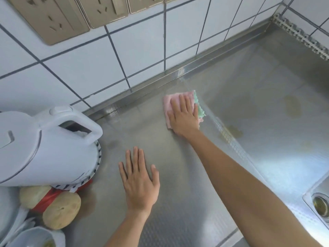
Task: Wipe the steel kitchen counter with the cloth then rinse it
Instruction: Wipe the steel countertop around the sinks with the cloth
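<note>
My right hand (pixel 184 118) lies flat, fingers straight, pressing the cloth (pixel 179 106) onto the steel counter (pixel 178 202) just right of the frame's centre, near the back edge. The cloth is pink with a green layer showing at its right side. My left hand (pixel 140 182) rests palm down lower in the frame, fingers spread and relaxed, grasping nothing.

The counter has a fine embossed texture and carries yellowish stains (pixel 292 106) toward the right. At the lower right a sink (pixel 318 202) with its drain is set into it. Behind runs a wall of white tiles (pixel 142 50) with dark grout; gold-coloured wall sockets (pixel 51 20) sit at the upper left.

At the left stands a white electric kettle (pixel 44 145), with pale root vegetables (pixel 60 209) and red plastic beneath it. I can read no writing anywhere.
</note>
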`<state>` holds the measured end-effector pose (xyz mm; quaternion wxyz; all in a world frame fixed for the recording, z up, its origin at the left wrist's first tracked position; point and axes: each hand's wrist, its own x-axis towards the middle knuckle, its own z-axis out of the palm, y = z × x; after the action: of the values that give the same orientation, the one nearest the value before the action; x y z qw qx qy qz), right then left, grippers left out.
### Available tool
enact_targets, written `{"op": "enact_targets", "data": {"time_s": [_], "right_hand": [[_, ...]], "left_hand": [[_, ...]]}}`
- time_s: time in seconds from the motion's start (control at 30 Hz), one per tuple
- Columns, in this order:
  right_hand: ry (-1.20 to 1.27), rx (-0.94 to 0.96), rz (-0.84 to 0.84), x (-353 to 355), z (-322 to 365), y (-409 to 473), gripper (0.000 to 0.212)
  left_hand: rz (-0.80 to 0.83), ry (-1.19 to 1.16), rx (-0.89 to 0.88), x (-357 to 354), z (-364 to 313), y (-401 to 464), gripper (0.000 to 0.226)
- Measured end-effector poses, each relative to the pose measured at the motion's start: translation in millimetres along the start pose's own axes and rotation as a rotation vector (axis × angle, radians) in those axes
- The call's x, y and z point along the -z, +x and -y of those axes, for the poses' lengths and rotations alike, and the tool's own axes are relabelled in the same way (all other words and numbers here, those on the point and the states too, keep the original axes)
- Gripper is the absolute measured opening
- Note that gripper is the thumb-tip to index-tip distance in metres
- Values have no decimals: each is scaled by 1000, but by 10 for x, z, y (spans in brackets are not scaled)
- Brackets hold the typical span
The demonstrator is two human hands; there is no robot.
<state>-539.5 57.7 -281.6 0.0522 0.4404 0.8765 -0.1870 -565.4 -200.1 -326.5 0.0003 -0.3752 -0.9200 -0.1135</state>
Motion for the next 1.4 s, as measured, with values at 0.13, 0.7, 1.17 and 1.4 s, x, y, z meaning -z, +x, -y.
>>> {"op": "enact_targets", "data": {"time_s": [0.13,0.7,1.17,1.4], "right_hand": [[-66,234,20,-214,639,84,55],[-23,21,90,60,222,13,56],[-171,284,53,-322,-1128,-2430,56],[71,-132,-101,-430,-335,-1766,54]], "left_hand": [[5,3,-3,11,-22,-16,65],[1,-19,-9,29,-32,-10,64],[-1,-77,24,90,-72,-20,57],[27,-87,6,159,-97,-33,56]]}}
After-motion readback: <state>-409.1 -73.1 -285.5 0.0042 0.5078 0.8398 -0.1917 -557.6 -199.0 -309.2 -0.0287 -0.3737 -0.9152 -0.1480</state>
